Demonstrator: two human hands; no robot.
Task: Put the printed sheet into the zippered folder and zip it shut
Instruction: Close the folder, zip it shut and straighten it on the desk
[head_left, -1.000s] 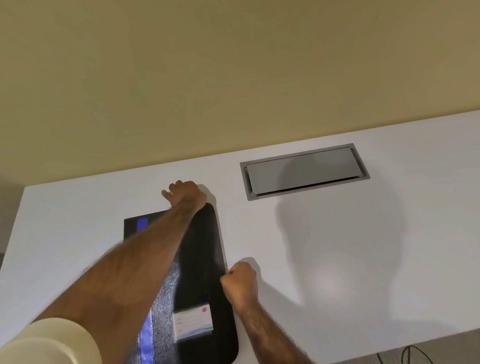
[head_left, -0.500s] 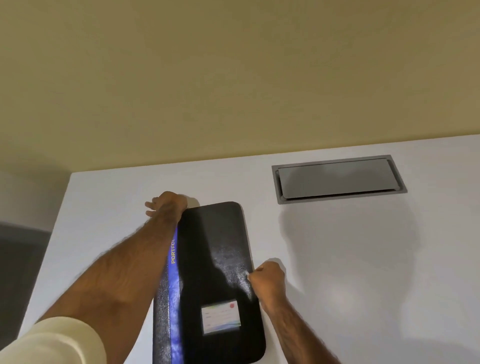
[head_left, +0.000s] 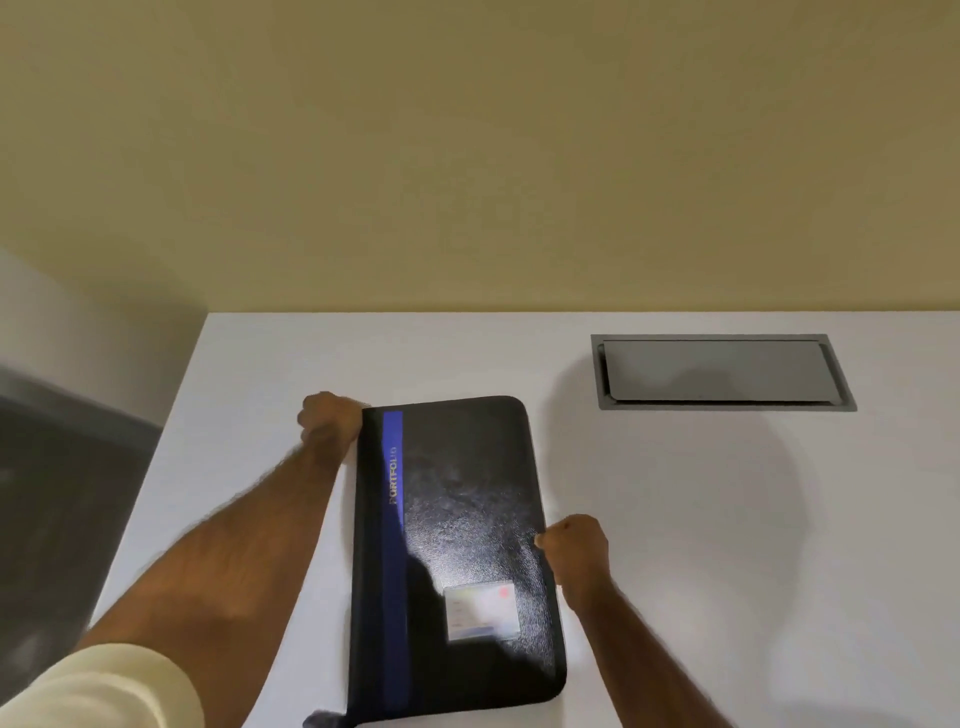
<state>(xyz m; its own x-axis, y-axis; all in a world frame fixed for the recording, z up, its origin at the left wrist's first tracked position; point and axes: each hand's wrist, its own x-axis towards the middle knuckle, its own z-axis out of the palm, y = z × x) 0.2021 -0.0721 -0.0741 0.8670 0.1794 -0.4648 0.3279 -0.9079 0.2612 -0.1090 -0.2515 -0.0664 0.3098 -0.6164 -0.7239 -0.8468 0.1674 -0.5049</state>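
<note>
Head view, the only one you have: the zippered folder (head_left: 457, 556) lies flat and closed on the white table (head_left: 701, 519), long edge running away from you, its blue stripe (head_left: 393, 478) toward your left. The printed sheet is nowhere to be seen; judging by the closed cover, it is probably already inside. Your left hand (head_left: 330, 421) is curled at the folder's far left corner, touching it, and seems to pin that corner, though what the fingers hold is hidden. Your right hand (head_left: 574, 545) is fisted against the middle of the right edge, thumb and fingers pinched together right at the seam. It likely has the zipper pull, but the pull itself is too small to make out. You look to be in the zipping step. Next, keep the far corner steady and draw the pull along the edge, easing it around the rounded corners. The recessed grey hatch (head_left: 722, 371) sits well apart.
</note>
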